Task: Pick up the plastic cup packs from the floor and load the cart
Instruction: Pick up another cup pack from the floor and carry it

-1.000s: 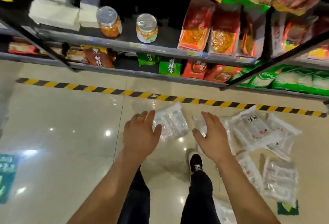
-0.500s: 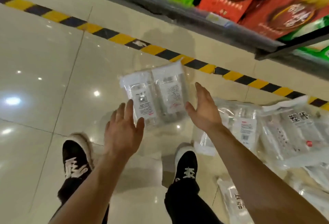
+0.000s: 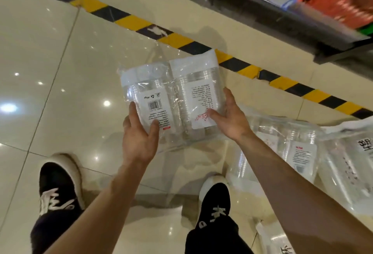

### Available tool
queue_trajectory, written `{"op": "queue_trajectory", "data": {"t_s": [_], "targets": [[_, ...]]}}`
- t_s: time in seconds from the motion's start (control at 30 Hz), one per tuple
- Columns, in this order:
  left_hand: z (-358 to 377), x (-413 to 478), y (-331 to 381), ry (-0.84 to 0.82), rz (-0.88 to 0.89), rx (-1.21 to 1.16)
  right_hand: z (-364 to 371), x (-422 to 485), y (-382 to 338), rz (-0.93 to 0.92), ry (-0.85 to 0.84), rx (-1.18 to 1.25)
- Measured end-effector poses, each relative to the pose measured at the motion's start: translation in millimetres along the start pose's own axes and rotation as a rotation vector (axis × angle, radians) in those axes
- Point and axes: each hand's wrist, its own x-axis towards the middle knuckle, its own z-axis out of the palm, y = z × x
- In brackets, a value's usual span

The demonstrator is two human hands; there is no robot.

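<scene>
I hold one pack of plastic cups (image 3: 173,92) between both hands, in front of my feet and over the tiled floor (image 3: 50,72), near the yellow and black tape (image 3: 131,21). My left hand (image 3: 139,134) grasps the near left edge, with the thumb lying on the printed label and the fingers going under. My right hand (image 3: 232,118) grasps the near right edge in the same way. From the shadow below, I think the pack is already off the floor.

The pack is two stacks of clear cups side by side in a thin clear wrap. I judge it is very light, but the wrap is smooth and loose, so it can slide in the fingers. The cups are thin and will dent or crack if I squeeze hard. It is better to support it from below at both sides, on the stacks themselves and not on the loose film at the ends.

More packs (image 3: 302,152) lie on the floor at my right. The cart is not in view.
</scene>
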Motion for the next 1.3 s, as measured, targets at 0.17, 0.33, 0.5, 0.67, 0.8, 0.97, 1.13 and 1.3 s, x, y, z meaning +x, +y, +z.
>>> {"op": "queue_trajectory", "data": {"t_s": [0.17, 0.33, 0.5, 0.67, 0.8, 0.97, 1.13, 1.3], "targets": [[-84.6, -33.9, 59.5, 0.113, 0.066, 0.015, -39.8, -69.3, -76.4, -0.058, 0.053, 0.045], [-207.6, -85.9, 154.0, 0.266, 0.103, -0.058, -102.4, -170.5, -188.2, -0.163, 0.137, 0.062], [-342.8, -163.6, 258.3, 0.402, 0.253, -0.089, -183.3, -291.9, -311.7, -0.286, 0.255, -0.019], [-479.9, -245.3, 336.1, 0.524, 0.359, -0.107, -244.0, -410.5, -422.6, -0.422, 0.273, -0.051], [-572.3, -310.0, 369.7, 0.621, 0.300, -0.142, -263.6, -494.2, -495.8, -0.585, 0.285, -0.091], [-670.0, -369.6, 367.2, 0.707, 0.229, -0.208, -246.8, -576.9, -581.6, -0.831, 0.251, -0.097], [-763.0, -403.5, 325.9, 0.782, 0.155, -0.204, -181.6, -629.4, -657.9, -0.943, 0.166, -0.126], [-874.6, -423.5, 243.6, 0.860, 0.083, -0.171, -73.9, -686.1, -742.7, -1.011, 0.051, -0.171]]}}
